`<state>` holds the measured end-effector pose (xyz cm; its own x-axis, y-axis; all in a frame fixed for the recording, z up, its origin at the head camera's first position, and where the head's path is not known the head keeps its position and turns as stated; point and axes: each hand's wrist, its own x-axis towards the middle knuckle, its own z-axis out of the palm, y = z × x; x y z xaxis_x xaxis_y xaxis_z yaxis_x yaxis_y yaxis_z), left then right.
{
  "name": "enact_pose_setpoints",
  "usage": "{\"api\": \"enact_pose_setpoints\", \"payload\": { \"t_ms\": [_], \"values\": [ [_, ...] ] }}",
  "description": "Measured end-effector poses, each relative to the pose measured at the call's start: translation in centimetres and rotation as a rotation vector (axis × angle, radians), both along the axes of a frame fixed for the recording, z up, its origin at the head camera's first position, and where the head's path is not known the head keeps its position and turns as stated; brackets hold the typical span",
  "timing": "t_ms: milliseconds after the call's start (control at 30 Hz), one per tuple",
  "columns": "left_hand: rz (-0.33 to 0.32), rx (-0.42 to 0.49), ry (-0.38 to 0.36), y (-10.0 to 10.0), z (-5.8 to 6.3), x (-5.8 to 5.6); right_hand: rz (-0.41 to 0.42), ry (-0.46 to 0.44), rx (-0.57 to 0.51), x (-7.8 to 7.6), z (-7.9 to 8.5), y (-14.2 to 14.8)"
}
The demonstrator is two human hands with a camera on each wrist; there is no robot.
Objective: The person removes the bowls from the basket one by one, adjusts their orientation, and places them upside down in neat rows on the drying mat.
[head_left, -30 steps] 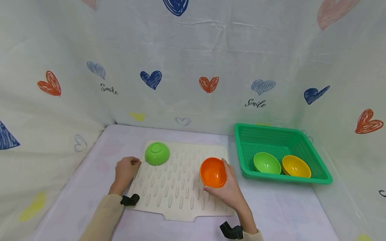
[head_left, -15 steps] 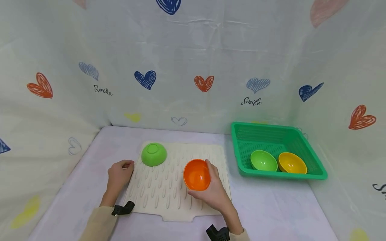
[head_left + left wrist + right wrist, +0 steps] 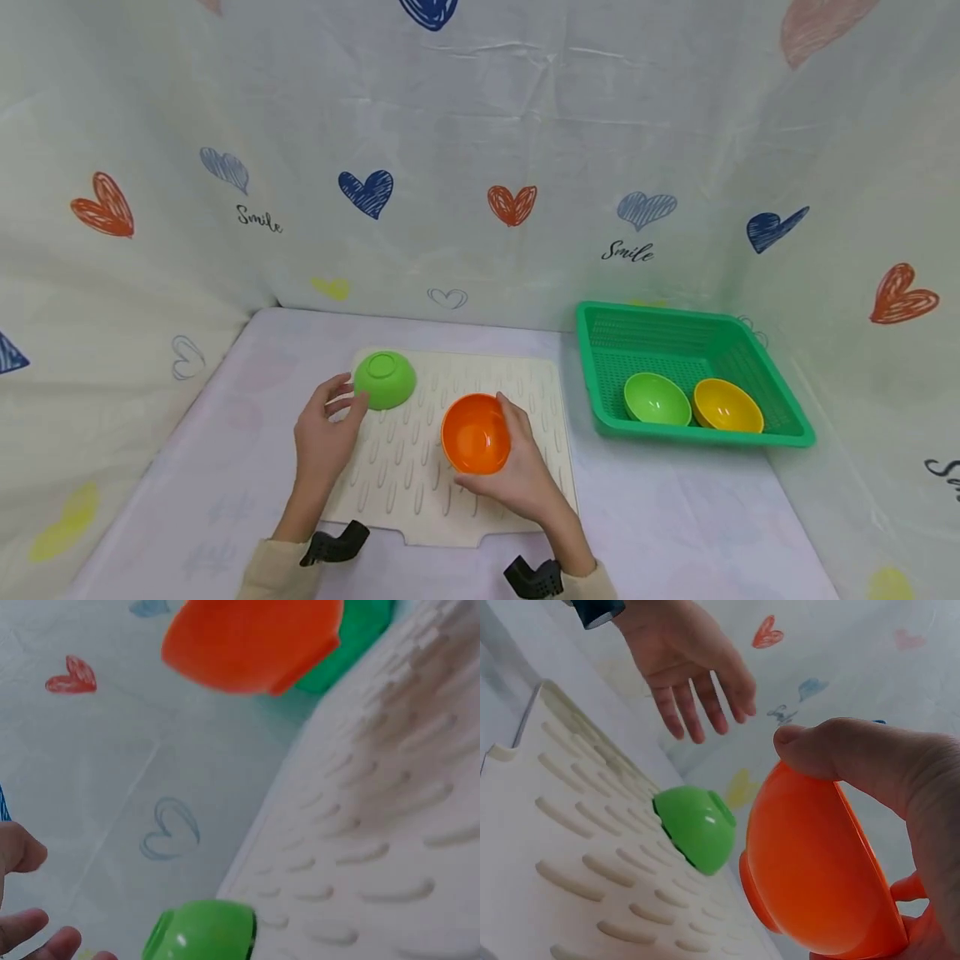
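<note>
My right hand (image 3: pixel 521 479) grips an orange bowl (image 3: pixel 476 434) by its rim, thumb on one side and fingers on the other. The right wrist view shows that orange bowl (image 3: pixel 810 862) tilted, held above the cream ridged drying mat (image 3: pixel 420 500). Upside down on the mat's far left corner sits a green bowl (image 3: pixel 385 380). My left hand (image 3: pixel 326 433) is over the mat's left edge, close to the green bowl. Its fingers (image 3: pixel 705 697) are spread and relaxed, holding nothing.
At the right back stands a green plastic basket (image 3: pixel 708 441). Inside it lie a light green bowl (image 3: pixel 657 400) and a yellow bowl (image 3: pixel 727 406), both facing upward. A white curtain (image 3: pixel 465 117) printed with hearts surrounds the table (image 3: pixel 675 517) at the back and sides.
My right hand has carried the orange bowl leftward over the mat. My left hand, earlier with curled fingers by the mat's left edge, has moved right and its fingers have spread.
</note>
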<state>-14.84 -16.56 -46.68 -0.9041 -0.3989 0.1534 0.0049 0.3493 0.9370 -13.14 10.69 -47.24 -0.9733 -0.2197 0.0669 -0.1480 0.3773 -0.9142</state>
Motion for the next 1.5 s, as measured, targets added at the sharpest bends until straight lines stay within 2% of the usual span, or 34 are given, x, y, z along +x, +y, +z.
{"api": "enact_pose_setpoints", "payload": {
  "t_ms": [167, 233, 400, 567, 767, 1000, 1500],
  "values": [
    [-0.181, 0.332, -0.104, 3.3, 0.1, 0.7, 0.011, 0.031, 0.031, -0.3, 0.2, -0.3],
    [-0.265, 0.416, -0.154, 4.5, -0.1, 1.0, 0.017, 0.043, 0.045, -0.3, 0.2, -0.5],
    [-0.437, 0.505, -0.281, 6.3, -0.9, 1.7, 0.045, 0.038, 0.036, -0.3, 0.2, -0.9],
    [-0.541, 0.514, -0.348, 7.0, -1.7, 2.0, 0.059, 0.030, 0.016, -0.2, 0.2, -1.0],
    [-0.567, 0.489, -0.373, 7.7, -2.2, 2.4, 0.063, 0.032, 0.033, -0.2, 0.4, -1.0],
    [-0.574, 0.464, -0.420, 8.1, -2.5, 2.4, 0.047, 0.028, 0.045, -0.2, 0.6, -0.9],
    [-0.549, 0.484, -0.378, 8.1, -3.1, 2.7, 0.054, 0.029, 0.053, -0.1, 0.2, -0.9]
  ]
}}
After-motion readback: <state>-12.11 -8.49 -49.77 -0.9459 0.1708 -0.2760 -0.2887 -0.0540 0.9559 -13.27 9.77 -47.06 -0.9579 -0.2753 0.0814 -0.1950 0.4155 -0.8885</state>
